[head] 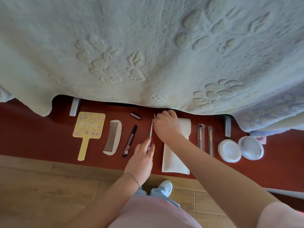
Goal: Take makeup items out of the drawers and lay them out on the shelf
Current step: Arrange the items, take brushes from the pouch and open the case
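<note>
A thin pink pencil [151,131] lies lengthwise over the dark red shelf [41,137]. My left hand [142,159] pinches its near end and my right hand [167,125] pinches its far end. Left of it lie a dark pen-shaped liner [130,140], a white comb [113,137] and a yellow hand mirror [88,130]. A small dark tube [135,115] rests near the back. A white cloth [176,155] lies under my right forearm. Further right sit two wrapped brushes [205,139] and an open white round compact [240,149].
A pale embossed blanket [148,55] hangs over the back of the shelf and hides what is behind it. Two grey brackets [74,106] stand at the shelf's back. Wooden floor [41,186] and my white shoe [166,186] are below the shelf's front edge.
</note>
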`<state>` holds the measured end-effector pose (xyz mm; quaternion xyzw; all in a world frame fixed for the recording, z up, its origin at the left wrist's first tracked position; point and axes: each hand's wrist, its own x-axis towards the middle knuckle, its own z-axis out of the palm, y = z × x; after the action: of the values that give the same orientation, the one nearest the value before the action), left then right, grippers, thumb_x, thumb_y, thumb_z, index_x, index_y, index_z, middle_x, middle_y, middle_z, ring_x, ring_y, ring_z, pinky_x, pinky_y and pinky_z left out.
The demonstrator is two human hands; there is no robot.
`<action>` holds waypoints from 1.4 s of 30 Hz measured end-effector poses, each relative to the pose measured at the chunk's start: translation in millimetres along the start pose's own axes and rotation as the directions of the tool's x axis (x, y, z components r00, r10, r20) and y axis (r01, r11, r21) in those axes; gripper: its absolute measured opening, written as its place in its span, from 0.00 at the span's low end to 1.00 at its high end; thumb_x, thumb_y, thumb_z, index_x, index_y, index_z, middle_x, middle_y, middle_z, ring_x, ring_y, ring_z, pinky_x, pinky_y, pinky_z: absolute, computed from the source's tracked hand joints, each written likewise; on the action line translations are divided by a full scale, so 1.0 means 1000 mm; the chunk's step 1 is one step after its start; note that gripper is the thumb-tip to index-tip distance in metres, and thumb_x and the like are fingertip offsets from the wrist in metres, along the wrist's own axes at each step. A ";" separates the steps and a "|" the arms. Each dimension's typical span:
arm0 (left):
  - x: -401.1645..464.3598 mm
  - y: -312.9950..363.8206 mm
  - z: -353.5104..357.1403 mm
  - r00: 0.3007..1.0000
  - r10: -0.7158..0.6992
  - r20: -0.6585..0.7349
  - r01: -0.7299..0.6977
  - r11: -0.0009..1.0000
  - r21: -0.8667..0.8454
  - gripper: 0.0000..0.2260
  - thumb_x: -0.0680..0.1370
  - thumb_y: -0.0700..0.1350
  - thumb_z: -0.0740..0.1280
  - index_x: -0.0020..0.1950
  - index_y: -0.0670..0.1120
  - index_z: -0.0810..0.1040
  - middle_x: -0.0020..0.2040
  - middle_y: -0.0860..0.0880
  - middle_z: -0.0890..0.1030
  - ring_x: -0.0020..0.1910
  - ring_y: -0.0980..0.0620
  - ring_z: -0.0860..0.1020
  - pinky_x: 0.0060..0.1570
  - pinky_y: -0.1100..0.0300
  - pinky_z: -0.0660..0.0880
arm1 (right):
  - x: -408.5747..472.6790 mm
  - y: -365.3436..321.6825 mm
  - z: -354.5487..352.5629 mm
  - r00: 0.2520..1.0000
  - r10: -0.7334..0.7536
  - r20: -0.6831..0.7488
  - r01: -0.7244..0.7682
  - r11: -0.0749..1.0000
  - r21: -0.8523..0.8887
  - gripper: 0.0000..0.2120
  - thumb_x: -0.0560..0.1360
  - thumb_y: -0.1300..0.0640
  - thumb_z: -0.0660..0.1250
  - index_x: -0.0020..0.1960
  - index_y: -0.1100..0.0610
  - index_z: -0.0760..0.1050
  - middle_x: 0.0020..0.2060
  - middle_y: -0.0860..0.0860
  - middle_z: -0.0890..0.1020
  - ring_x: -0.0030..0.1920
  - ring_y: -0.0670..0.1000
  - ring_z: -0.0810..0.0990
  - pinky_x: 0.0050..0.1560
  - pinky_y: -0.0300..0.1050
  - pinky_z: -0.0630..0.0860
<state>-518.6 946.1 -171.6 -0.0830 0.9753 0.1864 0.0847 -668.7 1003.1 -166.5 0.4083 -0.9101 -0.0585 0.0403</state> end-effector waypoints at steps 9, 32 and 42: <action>-0.001 0.000 -0.008 1.000 -0.005 -0.028 0.004 0.999 -0.042 0.22 0.81 0.45 0.56 0.75 0.46 0.58 0.77 0.47 0.55 0.69 0.52 0.64 0.66 0.63 0.69 | -0.003 0.005 0.009 1.000 -0.005 -0.031 0.006 0.999 0.045 0.05 0.59 0.62 0.73 0.30 0.53 0.79 0.28 0.48 0.77 0.36 0.53 0.77 0.50 0.46 0.64; -0.005 -0.040 -0.024 0.984 -0.067 -0.165 0.099 0.977 0.191 0.20 0.63 0.42 0.78 0.55 0.43 0.82 0.56 0.43 0.81 0.50 0.45 0.81 0.49 0.54 0.80 | 0.001 0.006 -0.011 0.990 -0.028 -0.136 0.088 0.885 0.458 0.11 0.66 0.66 0.67 0.46 0.58 0.83 0.36 0.56 0.82 0.36 0.60 0.79 0.34 0.53 0.79; -0.006 -0.046 -0.017 0.985 -0.128 -0.115 0.136 0.988 0.068 0.21 0.64 0.38 0.77 0.56 0.43 0.81 0.58 0.43 0.80 0.48 0.47 0.82 0.45 0.58 0.81 | 0.033 -0.024 -0.022 0.959 -0.196 0.204 0.122 0.936 0.329 0.17 0.79 0.58 0.56 0.65 0.48 0.74 0.61 0.53 0.73 0.61 0.57 0.69 0.56 0.49 0.65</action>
<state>-505.9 898.5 -171.2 -0.1544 0.9772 0.1387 0.0458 -669.9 960.7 -147.3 0.4724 -0.8699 0.0359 -0.1372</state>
